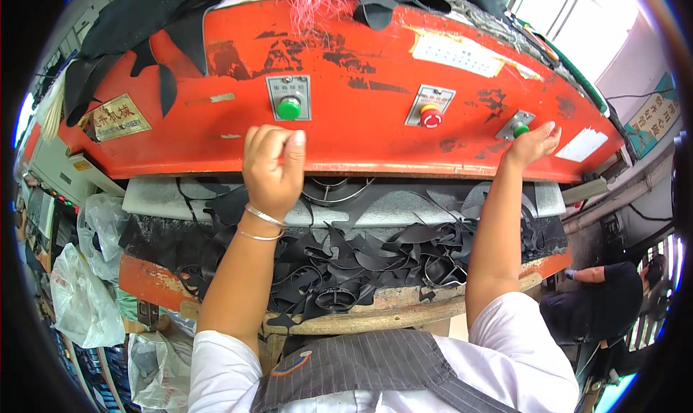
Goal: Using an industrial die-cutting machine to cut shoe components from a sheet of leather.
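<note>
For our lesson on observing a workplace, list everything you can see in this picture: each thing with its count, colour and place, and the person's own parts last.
Press head: one, worn orange-red, across the upper middle.
Green buttons: two, one left of centre, one far right at the right hand's fingers.
Red button: one, between the green ones.
Black cut scraps: a heap, on the bed under the press head.
Plastic bags: several, clear or whitish, lower left.
Another person: one, dark clothes, lower right.
Bracelets: two, silver, on the left wrist.
Apron: one, grey striped, bottom centre.
Left hand: loosely closed, raised just below the left green button.
Right hand: open, at the far right green button.
</note>
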A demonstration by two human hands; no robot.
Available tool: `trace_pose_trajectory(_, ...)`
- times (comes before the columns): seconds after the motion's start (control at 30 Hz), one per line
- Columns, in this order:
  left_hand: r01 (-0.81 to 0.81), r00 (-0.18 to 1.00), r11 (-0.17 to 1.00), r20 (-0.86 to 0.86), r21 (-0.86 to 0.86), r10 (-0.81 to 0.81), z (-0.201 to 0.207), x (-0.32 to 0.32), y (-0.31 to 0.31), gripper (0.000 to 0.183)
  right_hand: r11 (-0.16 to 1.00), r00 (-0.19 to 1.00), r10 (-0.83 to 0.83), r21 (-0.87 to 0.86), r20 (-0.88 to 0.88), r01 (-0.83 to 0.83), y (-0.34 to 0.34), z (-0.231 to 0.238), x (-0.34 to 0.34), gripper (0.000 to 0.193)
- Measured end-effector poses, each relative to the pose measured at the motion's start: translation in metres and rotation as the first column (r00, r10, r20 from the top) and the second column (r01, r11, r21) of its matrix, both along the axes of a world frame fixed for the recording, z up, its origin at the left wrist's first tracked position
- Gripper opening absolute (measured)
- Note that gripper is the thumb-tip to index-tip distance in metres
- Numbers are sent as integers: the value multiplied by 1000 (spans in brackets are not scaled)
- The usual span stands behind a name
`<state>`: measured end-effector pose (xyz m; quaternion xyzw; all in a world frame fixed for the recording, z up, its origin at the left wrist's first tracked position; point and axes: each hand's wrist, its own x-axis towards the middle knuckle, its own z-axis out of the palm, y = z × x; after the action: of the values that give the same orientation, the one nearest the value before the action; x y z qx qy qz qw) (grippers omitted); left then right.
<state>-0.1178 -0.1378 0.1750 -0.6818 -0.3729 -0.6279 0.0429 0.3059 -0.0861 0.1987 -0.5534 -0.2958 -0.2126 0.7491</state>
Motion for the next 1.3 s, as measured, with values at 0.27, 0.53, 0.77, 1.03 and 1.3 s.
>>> trace_pose_trajectory(0.27,44,973,988,-217,-145,-75,42,-12,-68,26,975,977,162,-178,138,-137,-84,18,-21,63)
trace_pose_trajectory(0.53,-31,900,721,-333,-692,-280,-74,-28,-256,20,160,42,987,-953,154,-258,-292,-81,-144,49)
trace_pose_trajectory(0.77,-220,885,772,-455,-596,-98,-104,-14,-279,18,145,158,978,-989,138,-34,-330,-117,-176,47)
trace_pose_trajectory(1.03,-176,883,639,-407,-749,-234,-139,-36,-254,21,-173,-214,949,-951,-230,256,-264,-115,-175,33)
trace_pose_trajectory(1.3,-116,906,882,-413,-457,-95,-131,-29,-71,19,307,-637,665,-920,391,-244,9,-96,-291,31)
